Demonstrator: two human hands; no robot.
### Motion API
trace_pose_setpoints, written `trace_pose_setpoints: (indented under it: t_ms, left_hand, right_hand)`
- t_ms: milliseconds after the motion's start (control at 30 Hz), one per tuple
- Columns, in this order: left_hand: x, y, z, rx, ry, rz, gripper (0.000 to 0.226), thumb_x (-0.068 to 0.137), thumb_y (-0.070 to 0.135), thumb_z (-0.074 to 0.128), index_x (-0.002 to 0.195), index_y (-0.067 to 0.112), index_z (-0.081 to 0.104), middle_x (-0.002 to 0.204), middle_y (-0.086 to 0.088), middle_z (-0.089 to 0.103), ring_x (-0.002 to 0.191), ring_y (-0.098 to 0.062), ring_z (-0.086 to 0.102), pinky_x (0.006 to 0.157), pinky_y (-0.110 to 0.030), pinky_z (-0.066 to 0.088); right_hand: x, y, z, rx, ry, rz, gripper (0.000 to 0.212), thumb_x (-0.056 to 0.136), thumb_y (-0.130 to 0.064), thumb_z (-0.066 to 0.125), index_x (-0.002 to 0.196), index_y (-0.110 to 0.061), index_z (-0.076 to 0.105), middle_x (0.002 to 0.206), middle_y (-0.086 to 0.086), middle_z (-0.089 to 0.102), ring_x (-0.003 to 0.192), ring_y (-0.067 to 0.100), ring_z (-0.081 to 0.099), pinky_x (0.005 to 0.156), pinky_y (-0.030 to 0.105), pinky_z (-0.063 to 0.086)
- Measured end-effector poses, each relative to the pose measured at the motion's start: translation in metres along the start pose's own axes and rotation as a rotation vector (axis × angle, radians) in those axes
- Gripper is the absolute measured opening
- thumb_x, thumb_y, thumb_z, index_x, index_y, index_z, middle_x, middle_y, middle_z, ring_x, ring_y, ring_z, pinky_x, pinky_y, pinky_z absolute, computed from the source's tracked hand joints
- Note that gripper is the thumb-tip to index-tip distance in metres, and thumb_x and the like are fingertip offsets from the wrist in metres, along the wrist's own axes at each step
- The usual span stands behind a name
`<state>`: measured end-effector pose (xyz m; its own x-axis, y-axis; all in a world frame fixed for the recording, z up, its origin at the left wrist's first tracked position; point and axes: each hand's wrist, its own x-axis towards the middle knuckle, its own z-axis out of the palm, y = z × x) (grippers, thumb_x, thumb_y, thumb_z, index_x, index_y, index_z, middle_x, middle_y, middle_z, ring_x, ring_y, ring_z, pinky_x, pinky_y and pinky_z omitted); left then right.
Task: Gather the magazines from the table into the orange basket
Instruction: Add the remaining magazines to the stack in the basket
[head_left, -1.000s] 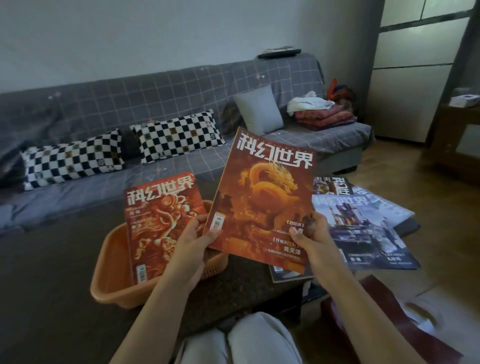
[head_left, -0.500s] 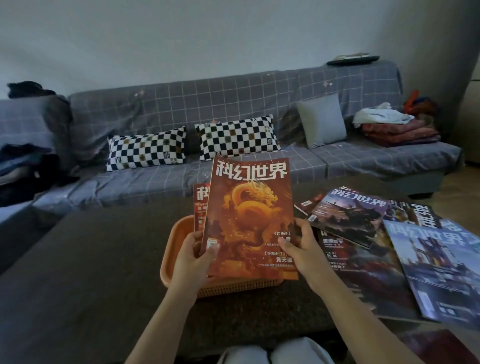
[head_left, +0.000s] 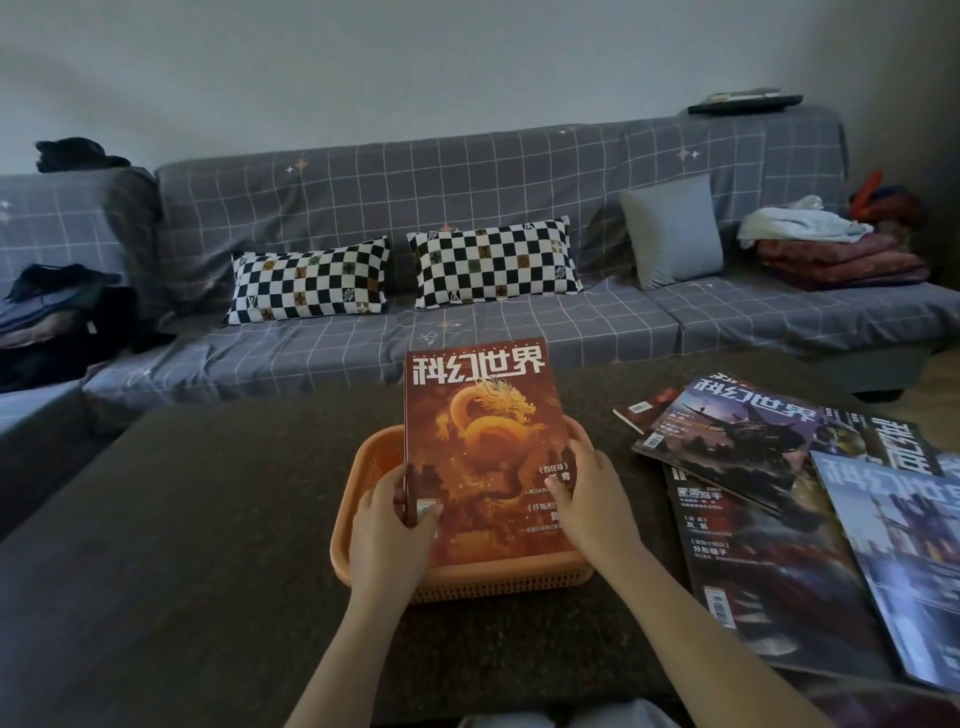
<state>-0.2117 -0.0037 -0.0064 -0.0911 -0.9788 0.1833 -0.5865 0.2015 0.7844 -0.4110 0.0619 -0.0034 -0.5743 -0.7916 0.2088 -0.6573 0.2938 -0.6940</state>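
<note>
Head view looks down (forward) over table (head_left: 182, 519)

two bare forearms, no sleeves in view, left hand (head_left: 387, 530), right hand (head_left: 597, 499), light grey trousers (head_left: 545, 719) at knees

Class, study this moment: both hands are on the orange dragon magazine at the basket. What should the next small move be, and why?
Probably let the orange dragon magazine down flat into the orange basket and release. It stands tilted, its lower edge inside the basket; the left hand grips its left edge and the right hand rests on the cover. More magazines wait on the table.
</note>
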Motion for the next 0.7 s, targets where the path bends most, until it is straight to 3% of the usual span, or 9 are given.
trace_pose_setpoints:
  t_ms: [67, 134, 334, 434, 534, 601, 668, 701]
  left_hand:
    - [0.000, 0.001, -0.001, -0.003, 0.033, -0.022, 0.056, 0.085, 0.033, 0.069, 0.138, 0.026, 0.048, 0.131, 0.000, 0.054, 0.108, -0.018, 0.058, 0.089, -0.037, 0.053]
    - [-0.001, 0.002, -0.002, 0.020, 0.069, -0.052, 0.051, 0.087, 0.032, 0.067, 0.135, 0.023, 0.053, 0.132, -0.001, 0.054, 0.109, -0.017, 0.058, 0.087, -0.030, 0.050]
    - [0.003, -0.001, -0.002, -0.019, 0.045, -0.090, 0.043, 0.091, 0.029, 0.063, 0.133, 0.024, 0.057, 0.126, 0.002, 0.061, 0.100, -0.012, 0.060, 0.060, -0.011, 0.037]
    - [0.005, -0.001, -0.003, -0.046, 0.030, -0.117, 0.042, 0.092, 0.028, 0.061, 0.133, 0.024, 0.057, 0.123, 0.003, 0.064, 0.078, -0.001, 0.060, 0.044, -0.010, 0.036]
    - [0.006, 0.001, -0.004, -0.064, 0.036, -0.144, 0.040, 0.093, 0.029, 0.060, 0.132, 0.023, 0.057, 0.110, 0.008, 0.067, 0.067, 0.001, 0.060, 0.040, -0.009, 0.036]
    - [0.002, 0.006, -0.006, -0.067, 0.046, -0.136, 0.040, 0.093, 0.031, 0.059, 0.132, 0.022, 0.057, 0.107, 0.008, 0.067, 0.077, -0.004, 0.065, 0.048, -0.009, 0.043]
    - [-0.003, 0.012, -0.004, -0.091, 0.053, -0.075, 0.047, 0.092, 0.029, 0.061, 0.137, 0.019, 0.051, 0.128, 0.001, 0.059, 0.108, -0.015, 0.060, 0.081, -0.028, 0.055]
    - [-0.006, 0.015, -0.002, -0.103, 0.056, -0.041, 0.050, 0.091, 0.027, 0.062, 0.139, 0.019, 0.048, 0.135, -0.001, 0.053, 0.120, -0.018, 0.052, 0.095, -0.040, 0.050]
  right_hand:
    - [0.000, 0.002, 0.004, -0.067, 0.037, 0.010, 0.050, 0.089, -0.028, 0.059, 0.135, -0.018, 0.041, 0.132, 0.003, 0.041, 0.123, 0.016, 0.043, 0.096, 0.028, 0.040]
    - [0.002, 0.005, 0.005, -0.084, 0.043, 0.000, 0.047, 0.089, -0.025, 0.059, 0.132, -0.016, 0.045, 0.130, 0.003, 0.043, 0.122, 0.016, 0.044, 0.096, 0.028, 0.041]
    - [0.001, 0.010, 0.009, -0.090, 0.097, -0.014, 0.042, 0.087, -0.035, 0.060, 0.123, -0.016, 0.052, 0.119, 0.000, 0.054, 0.111, 0.014, 0.051, 0.088, 0.024, 0.042]
    - [0.001, 0.008, 0.011, -0.103, 0.124, 0.001, 0.042, 0.085, -0.040, 0.061, 0.120, -0.017, 0.053, 0.114, -0.002, 0.055, 0.106, 0.012, 0.053, 0.080, 0.021, 0.040]
    - [0.000, 0.006, 0.011, -0.103, 0.133, -0.002, 0.042, 0.085, -0.039, 0.061, 0.120, -0.017, 0.053, 0.114, -0.001, 0.056, 0.105, 0.013, 0.053, 0.078, 0.020, 0.039]
    - [-0.001, 0.006, 0.009, -0.094, 0.117, -0.001, 0.043, 0.086, -0.038, 0.061, 0.123, -0.017, 0.053, 0.117, 0.000, 0.056, 0.108, 0.014, 0.053, 0.083, 0.023, 0.043]
    - [-0.001, 0.007, 0.004, -0.062, 0.064, -0.005, 0.048, 0.087, -0.038, 0.060, 0.128, -0.016, 0.051, 0.122, 0.001, 0.054, 0.111, 0.015, 0.054, 0.090, 0.029, 0.046]
    - [-0.002, 0.007, 0.001, -0.032, 0.033, -0.007, 0.051, 0.087, -0.037, 0.060, 0.131, -0.015, 0.048, 0.124, 0.002, 0.053, 0.110, 0.015, 0.054, 0.092, 0.030, 0.048]
